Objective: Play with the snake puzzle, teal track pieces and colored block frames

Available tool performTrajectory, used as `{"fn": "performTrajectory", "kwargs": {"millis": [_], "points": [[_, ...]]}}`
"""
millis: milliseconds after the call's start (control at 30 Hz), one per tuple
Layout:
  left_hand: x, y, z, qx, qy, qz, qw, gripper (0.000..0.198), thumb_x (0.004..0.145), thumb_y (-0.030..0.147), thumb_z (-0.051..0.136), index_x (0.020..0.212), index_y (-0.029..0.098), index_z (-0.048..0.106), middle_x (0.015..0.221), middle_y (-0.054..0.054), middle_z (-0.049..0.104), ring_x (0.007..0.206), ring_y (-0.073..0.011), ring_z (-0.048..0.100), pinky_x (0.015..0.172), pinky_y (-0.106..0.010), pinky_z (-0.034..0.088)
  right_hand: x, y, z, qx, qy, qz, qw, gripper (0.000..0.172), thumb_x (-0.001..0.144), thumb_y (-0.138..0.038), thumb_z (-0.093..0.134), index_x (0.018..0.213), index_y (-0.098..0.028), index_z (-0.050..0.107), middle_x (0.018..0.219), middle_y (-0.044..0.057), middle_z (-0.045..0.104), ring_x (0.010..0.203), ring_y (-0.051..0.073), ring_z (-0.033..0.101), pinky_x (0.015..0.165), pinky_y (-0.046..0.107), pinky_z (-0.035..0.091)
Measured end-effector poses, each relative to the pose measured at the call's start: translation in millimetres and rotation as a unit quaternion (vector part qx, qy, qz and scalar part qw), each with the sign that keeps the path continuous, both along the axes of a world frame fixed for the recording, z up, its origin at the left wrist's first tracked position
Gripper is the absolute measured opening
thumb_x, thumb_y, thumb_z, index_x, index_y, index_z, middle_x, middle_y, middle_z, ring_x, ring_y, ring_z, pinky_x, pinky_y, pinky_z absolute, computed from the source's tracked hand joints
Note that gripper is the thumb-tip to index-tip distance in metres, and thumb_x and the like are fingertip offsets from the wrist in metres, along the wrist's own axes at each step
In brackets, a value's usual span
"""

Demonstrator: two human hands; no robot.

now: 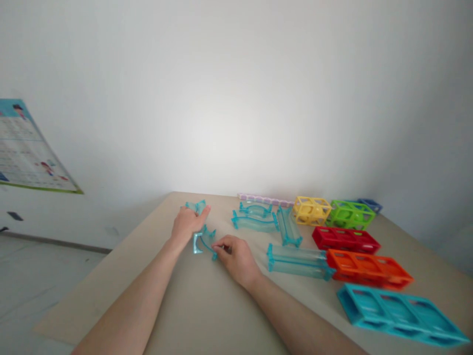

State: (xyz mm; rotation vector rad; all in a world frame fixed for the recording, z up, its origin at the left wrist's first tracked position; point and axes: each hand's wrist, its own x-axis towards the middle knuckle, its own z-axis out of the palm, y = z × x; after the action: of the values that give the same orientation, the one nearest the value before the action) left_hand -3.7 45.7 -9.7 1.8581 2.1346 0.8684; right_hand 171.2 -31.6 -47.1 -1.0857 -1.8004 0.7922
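Note:
My left hand [188,223] is closed around a clear teal track piece [195,205] at the far left of the beige table [207,305]. My right hand [236,256] pinches a curved clear teal track piece [203,240] that lies between the two hands. To the right lie more clear teal tracks: two wavy ones [254,217], a short straight one [288,226] and a long straight one [297,260].
Coloured frame blocks stand at the right: yellow [311,210], green [349,214], dark blue [370,204], red [345,239], orange [369,268] and a long teal one [399,314]. A pale purple strip [264,199] lies by the wall. A poster [25,148] hangs at the left.

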Motion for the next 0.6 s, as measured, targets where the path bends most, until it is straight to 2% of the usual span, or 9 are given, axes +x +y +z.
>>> {"fn": "performTrajectory", "kwargs": {"millis": [100,200,267,333,400,467,533,600], "points": [[-9.0,3.1,-3.0,0.037,-0.071,0.028,0.996,0.05,0.074,0.055,0.051,0.037,0.022,0.048,0.047,-0.011,0.057,0.081,-0.0336,0.062,0.077,-0.04,0.045,0.5,-0.3,-1.9,-0.003,0.031,-0.017,0.999,0.018,0.076,-0.013,0.057,0.089,-0.019,0.068,0.075,0.0,0.065,0.066,0.014,0.056,0.066,0.026,0.044],[-12.6,3.5,-4.3,0.06,-0.125,0.038,0.99,0.042,0.077,0.049,0.048,0.045,0.021,0.054,0.048,-0.008,0.058,0.066,-0.0258,0.062,0.066,-0.034,0.045,1.0,0.5,-3.9,0.001,0.065,-0.032,0.997,0.036,0.075,-0.01,0.053,0.11,-0.018,0.058,0.078,-0.001,0.06,0.069,0.013,0.055,0.068,0.026,0.046],[-10.3,2.3,-2.9,0.082,-0.168,0.036,0.982,0.041,0.08,0.05,0.042,0.055,0.021,0.055,0.051,-0.005,0.059,0.057,-0.02,0.059,0.058,-0.03,0.045,0.6,0.8,-4.6,0.002,0.091,-0.035,0.995,0.043,0.076,-0.01,0.05,0.118,-0.018,0.054,0.08,0.0,0.058,0.07,0.013,0.054,0.068,0.025,0.047],[-5.1,0.0,-0.2,0.119,-0.272,0.0,0.955,0.039,0.082,0.052,0.039,0.063,0.021,0.052,0.055,-0.002,0.058,0.047,-0.0146,0.053,0.049,-0.027,0.042,-0.3,0.1,-4.5,-0.001,0.117,-0.034,0.993,0.04,0.077,-0.013,0.049,0.117,-0.019,0.056,0.083,0.002,0.058,0.073,0.014,0.055,0.067,0.025,0.048],[1.6,-3.3,2.7,0.143,-0.42,-0.073,0.893,0.038,0.08,0.056,0.043,0.066,0.021,0.047,0.059,0.0,0.056,0.039,-0.0101,0.046,0.042,-0.025,0.037,-1.4,-1.5,-3.5,-0.006,0.134,-0.032,0.991,0.031,0.082,-0.019,0.048,0.111,-0.019,0.06,0.085,0.003,0.06,0.076,0.015,0.057,0.064,0.025,0.049],[8.4,-6.9,4.1,0.123,-0.527,-0.141,0.829,0.043,0.076,0.063,0.049,0.066,0.02,0.046,0.059,0.002,0.053,0.036,-0.0072,0.039,0.038,-0.023,0.032,-2.5,-3.3,-1.8,-0.024,0.145,-0.02,0.989,0.027,0.087,-0.03,0.047,0.107,-0.019,0.063,0.085,0.004,0.061,0.075,0.016,0.057,0.058,0.024,0.049],[14.8,-9.8,2.4,0.077,-0.549,-0.159,0.817,0.052,0.076,0.072,0.044,0.067,0.02,0.048,0.053,0.004,0.047,0.035,-0.0068,0.035,0.037,-0.022,0.029,-3.2,-4.6,0.0,-0.049,0.167,-0.006,0.985,0.031,0.088,-0.039,0.046,0.105,-0.018,0.063,0.082,0.005,0.06,0.071,0.017,0.057,0.05,0.023,0.049],[20.7,-11.1,-2.3,0.06,-0.533,-0.137,0.833,0.061,0.076,0.078,0.036,0.068,0.019,0.051,0.052,0.004,0.044,0.038,-0.0078,0.036,0.039,-0.021,0.029,-3.5,-4.8,1.1,-0.062,0.19,-0.003,0.98,0.034,0.087,-0.041,0.047,0.105,-0.017,0.062,0.081,0.005,0.059,0.069,0.017,0.056,0.047,0.022,0.049]]}}
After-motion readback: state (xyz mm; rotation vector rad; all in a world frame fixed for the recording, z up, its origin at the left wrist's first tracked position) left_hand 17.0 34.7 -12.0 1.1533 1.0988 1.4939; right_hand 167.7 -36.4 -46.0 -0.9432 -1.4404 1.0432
